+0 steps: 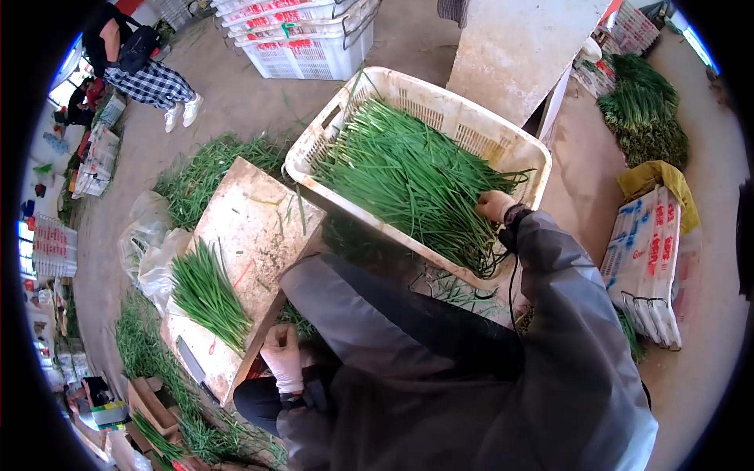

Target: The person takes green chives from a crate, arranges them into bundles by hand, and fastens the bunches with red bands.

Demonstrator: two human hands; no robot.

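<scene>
While reaching half-curled right hand (493, 206) into long green stalks (408, 173) in cream rectangular plastic crate (481, 141), cannot tell if gripping; likewise with bent left hand (283, 359) beside stained pale slab worktop (255, 200). Apparently 1 slim green bunch (208, 294) laid there, plenty left crated.

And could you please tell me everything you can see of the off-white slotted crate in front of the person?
The off-white, rectangular, round-cornered crate looks like plastic. Its walls are slotted, a handle opening pierces the left end, and brownish stains mark its inside. Open-topped, it stands slantwise before the person, largely filled with long, thin green stalks. The person's right hand is over its right end, at the stalks. Its underside is hidden.
</scene>
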